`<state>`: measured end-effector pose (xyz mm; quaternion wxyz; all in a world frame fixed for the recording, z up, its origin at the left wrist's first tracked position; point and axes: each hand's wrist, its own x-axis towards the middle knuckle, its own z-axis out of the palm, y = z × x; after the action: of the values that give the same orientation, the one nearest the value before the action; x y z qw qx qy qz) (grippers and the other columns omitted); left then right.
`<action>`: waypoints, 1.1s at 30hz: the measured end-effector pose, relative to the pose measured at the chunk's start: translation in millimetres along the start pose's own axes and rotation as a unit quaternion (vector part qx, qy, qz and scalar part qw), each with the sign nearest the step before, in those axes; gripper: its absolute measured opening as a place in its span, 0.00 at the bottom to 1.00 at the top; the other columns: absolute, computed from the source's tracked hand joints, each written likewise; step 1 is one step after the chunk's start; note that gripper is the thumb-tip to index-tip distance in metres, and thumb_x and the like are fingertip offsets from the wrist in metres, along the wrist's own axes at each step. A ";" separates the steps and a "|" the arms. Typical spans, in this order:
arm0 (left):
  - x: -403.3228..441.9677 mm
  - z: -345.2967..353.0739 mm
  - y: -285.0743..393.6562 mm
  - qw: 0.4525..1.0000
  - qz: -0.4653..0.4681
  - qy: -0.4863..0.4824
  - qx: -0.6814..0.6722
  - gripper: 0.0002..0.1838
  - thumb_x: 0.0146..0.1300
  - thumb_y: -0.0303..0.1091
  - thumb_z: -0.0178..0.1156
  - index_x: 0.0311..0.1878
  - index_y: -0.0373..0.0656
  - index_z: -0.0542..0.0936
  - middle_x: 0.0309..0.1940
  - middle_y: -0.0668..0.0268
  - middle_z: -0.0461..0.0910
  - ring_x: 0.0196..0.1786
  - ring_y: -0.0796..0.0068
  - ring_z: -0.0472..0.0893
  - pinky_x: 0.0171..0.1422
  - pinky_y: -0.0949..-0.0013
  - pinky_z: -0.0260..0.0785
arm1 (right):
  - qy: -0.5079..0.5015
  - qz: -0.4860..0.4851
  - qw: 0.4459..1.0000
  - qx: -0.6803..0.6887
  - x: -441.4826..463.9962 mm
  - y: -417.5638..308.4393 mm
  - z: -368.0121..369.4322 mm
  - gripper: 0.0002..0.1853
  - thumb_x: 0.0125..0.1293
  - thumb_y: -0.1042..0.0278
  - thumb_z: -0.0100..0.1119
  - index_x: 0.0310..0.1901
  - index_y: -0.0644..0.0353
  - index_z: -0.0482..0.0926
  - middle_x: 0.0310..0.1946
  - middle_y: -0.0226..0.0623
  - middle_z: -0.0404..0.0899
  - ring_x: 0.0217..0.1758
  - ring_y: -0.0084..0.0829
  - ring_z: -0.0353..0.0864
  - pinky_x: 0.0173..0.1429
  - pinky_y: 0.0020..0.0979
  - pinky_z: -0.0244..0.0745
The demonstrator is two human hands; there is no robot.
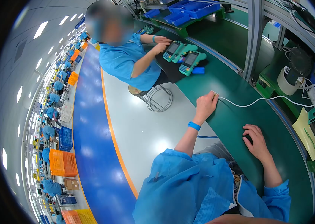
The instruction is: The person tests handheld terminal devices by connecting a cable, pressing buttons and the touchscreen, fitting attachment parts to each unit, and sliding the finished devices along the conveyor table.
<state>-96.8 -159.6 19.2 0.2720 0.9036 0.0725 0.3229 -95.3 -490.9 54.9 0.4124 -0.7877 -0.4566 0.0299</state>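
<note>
Blue jacket fabric (180, 186) lay closest. Beyond it, the right hand (256, 145) rested palm down on the green counter (232, 121), fingers loosely bent, gripping nothing visible. Farther along, the left hand (206, 106) pinched the end of a white cable (239, 106) (its length trailed off rightward). Past that, a co-worker's hand (160, 48) was at one green terminal (172, 50), a second terminal (191, 61) just beside it.

cable (244, 106) across table (232, 125), left hand (206, 106) at its end, right hand (255, 143) on table
</note>
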 end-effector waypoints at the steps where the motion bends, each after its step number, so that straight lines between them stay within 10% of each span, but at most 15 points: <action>1: -0.1 -0.2 -0.1 1.000 0.000 -0.001 0.002 0.13 0.77 0.38 0.66 0.37 0.42 0.78 0.22 0.54 0.82 0.28 0.44 0.83 0.32 0.45 0.71 | 0.001 -0.004 1.000 -0.004 0.2 -0.2 -0.1 0.11 0.66 0.79 0.72 0.46 0.61 0.80 0.62 0.44 0.83 0.70 0.49 0.80 0.72 0.47 0.75; 29: 0.1 -5.9 -0.2 0.995 -0.012 0.030 -0.093 0.09 0.74 0.37 0.70 0.41 0.43 0.84 0.24 0.54 0.83 0.27 0.48 0.83 0.32 0.54 0.72 | 0.013 0.007 1.000 -0.003 3.6 -0.4 1.4 0.09 0.66 0.77 0.71 0.44 0.61 0.81 0.59 0.43 0.85 0.66 0.48 0.82 0.70 0.45 0.75; 33: -0.1 -2.2 -13.5 0.978 -0.081 0.016 -0.194 0.11 0.76 0.38 0.70 0.42 0.41 0.86 0.20 0.62 0.79 0.22 0.67 0.78 0.30 0.63 0.68 | 0.033 0.023 0.999 -0.030 10.6 -5.0 6.8 0.09 0.65 0.77 0.70 0.46 0.60 0.81 0.59 0.43 0.84 0.65 0.48 0.81 0.69 0.44 0.74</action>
<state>-97.6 -147.4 13.3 0.4659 0.8197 0.0859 0.3220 -95.5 -477.6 57.3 0.4023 -0.8106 -0.4256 -0.0006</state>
